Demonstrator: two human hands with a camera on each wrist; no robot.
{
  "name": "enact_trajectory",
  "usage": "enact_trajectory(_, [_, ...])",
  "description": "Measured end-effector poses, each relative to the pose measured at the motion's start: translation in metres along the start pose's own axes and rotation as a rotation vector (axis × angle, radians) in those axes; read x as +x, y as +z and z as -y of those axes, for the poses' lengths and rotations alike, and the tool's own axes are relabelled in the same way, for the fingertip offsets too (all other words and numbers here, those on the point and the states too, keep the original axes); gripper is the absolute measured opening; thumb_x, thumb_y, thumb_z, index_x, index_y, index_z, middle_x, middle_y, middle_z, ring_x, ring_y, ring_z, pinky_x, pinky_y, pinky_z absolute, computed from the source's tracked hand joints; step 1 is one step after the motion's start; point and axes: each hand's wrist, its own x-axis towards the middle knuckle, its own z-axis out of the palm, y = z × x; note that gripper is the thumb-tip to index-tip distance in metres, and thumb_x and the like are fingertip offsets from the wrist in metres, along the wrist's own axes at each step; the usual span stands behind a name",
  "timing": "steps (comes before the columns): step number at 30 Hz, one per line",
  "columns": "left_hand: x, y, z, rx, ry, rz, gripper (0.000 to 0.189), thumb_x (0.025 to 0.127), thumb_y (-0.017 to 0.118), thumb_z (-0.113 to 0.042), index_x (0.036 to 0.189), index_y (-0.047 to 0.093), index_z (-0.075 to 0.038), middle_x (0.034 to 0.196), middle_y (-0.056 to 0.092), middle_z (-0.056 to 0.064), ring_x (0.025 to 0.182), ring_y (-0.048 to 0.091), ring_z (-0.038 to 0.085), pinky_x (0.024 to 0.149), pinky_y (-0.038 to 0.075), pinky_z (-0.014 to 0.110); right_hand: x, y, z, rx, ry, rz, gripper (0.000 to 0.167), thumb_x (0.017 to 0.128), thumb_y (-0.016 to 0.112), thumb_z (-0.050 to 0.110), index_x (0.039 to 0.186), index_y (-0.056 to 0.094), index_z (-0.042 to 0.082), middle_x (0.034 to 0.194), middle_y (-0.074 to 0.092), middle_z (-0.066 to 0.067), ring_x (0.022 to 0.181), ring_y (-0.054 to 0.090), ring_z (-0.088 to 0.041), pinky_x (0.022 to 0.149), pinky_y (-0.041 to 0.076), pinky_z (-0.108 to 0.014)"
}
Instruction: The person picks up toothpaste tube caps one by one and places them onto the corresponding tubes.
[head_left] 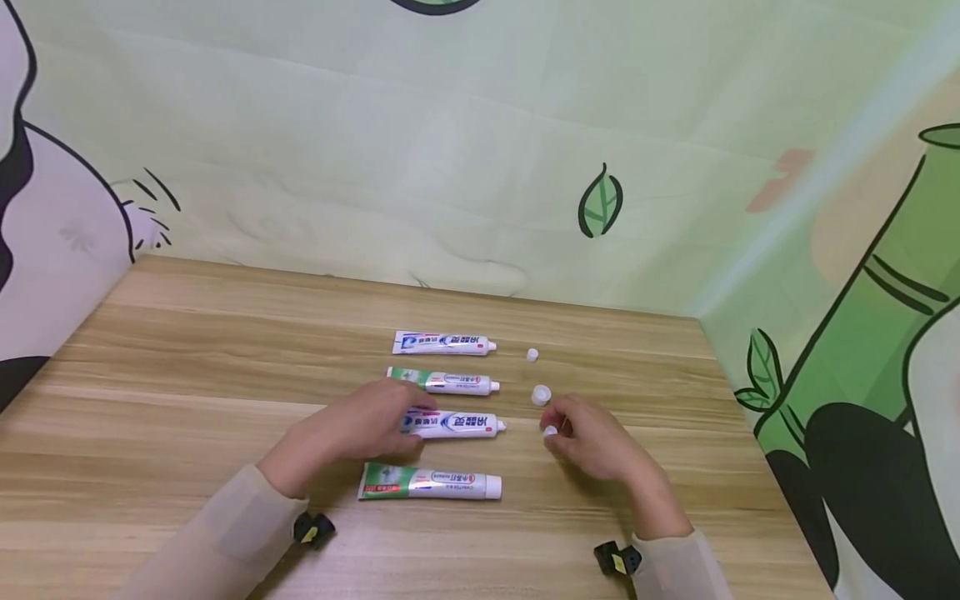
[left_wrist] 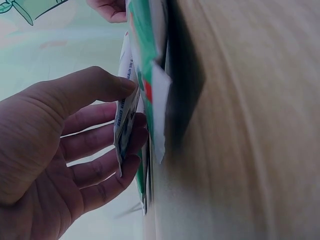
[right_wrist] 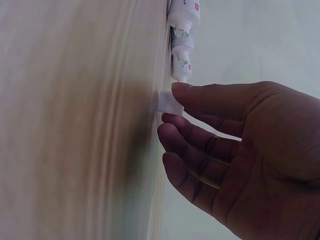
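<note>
My left hand (head_left: 375, 422) holds a white and blue toothpaste tube (head_left: 459, 424) by its flat tail half, thumb along one edge and fingers along the other. The tube's nozzle is bare and points right. In the left wrist view the same tube (left_wrist: 125, 120) lies between thumb and fingertips. To the right, my right hand (head_left: 596, 437) pinches a small white cap (head_left: 551, 431) between thumb and forefinger. Its ribbed side shows in the right wrist view, where the cap (right_wrist: 171, 103) is right at the tabletop.
Beyond the held tube lie a green and white tube (head_left: 453, 382) and a blue and white tube (head_left: 442, 343), both uncapped. Two loose caps, a larger one (head_left: 541, 395) and a smaller one (head_left: 532, 355), sit right of them. Nearest me lies a capped green tube (head_left: 442, 483).
</note>
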Motion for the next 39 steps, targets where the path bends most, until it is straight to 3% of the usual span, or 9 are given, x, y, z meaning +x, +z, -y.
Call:
enact_trajectory(8, [-0.0011, -0.0002, 0.0001, 0.003, 0.012, 0.003, 0.052, 0.085, 0.080, -0.020, 0.134, 0.068, -0.008, 0.134, 0.070, 0.011, 0.121, 0.066, 0.026, 0.105, 0.054, 0.045, -0.0017, 0.0004, 0.0015, 0.002, 0.015, -0.002, 0.011, 0.094, 0.074, 0.009, 0.103, 0.070, 0.012, 0.091, 0.062, 0.002, 0.084, 0.056, -0.013, 0.077, 0.048, -0.031])
enact_trajectory(19, [-0.0042, -0.0009, -0.0009, 0.087, 0.028, 0.008, 0.053, 0.086, 0.081, -0.023, 0.136, 0.067, -0.011, 0.138, 0.068, 0.011, 0.125, 0.065, 0.030, 0.107, 0.052, 0.048, -0.0034, -0.0011, 0.0039, 0.001, 0.004, -0.004, 0.010, 0.095, 0.073, 0.010, 0.104, 0.071, 0.013, 0.092, 0.063, 0.003, 0.085, 0.056, -0.012, 0.078, 0.049, -0.031])
enact_trajectory(28, [-0.0046, -0.0003, 0.0008, 0.112, 0.044, 0.006, 0.053, 0.087, 0.081, -0.023, 0.136, 0.067, -0.011, 0.137, 0.068, 0.012, 0.125, 0.065, 0.031, 0.107, 0.052, 0.048, -0.0047, -0.0015, 0.0044, -0.008, -0.070, -0.024, 0.014, 0.097, 0.070, 0.011, 0.110, 0.075, 0.013, 0.096, 0.065, 0.004, 0.089, 0.058, -0.010, 0.080, 0.051, -0.030])
enact_trajectory(34, [-0.0054, -0.0038, -0.0005, 0.074, 0.033, 0.006, 0.054, 0.086, 0.080, -0.023, 0.137, 0.067, -0.012, 0.139, 0.067, 0.010, 0.127, 0.064, 0.030, 0.108, 0.052, 0.048, -0.0031, -0.0022, 0.0048, 0.006, -0.103, -0.039, 0.012, 0.098, 0.070, 0.013, 0.109, 0.076, 0.012, 0.093, 0.065, 0.004, 0.086, 0.057, -0.009, 0.078, 0.050, -0.027])
enact_trajectory(39, [-0.0052, -0.0096, -0.0024, 0.043, 0.038, -0.019, 0.052, 0.085, 0.079, -0.024, 0.135, 0.069, -0.015, 0.134, 0.069, 0.005, 0.108, 0.064, 0.017, 0.097, 0.055, 0.038, -0.0042, -0.0063, 0.0056, 0.066, -0.108, -0.046, 0.010, 0.098, 0.071, 0.014, 0.106, 0.076, 0.010, 0.092, 0.069, 0.004, 0.084, 0.061, -0.009, 0.077, 0.053, -0.026])
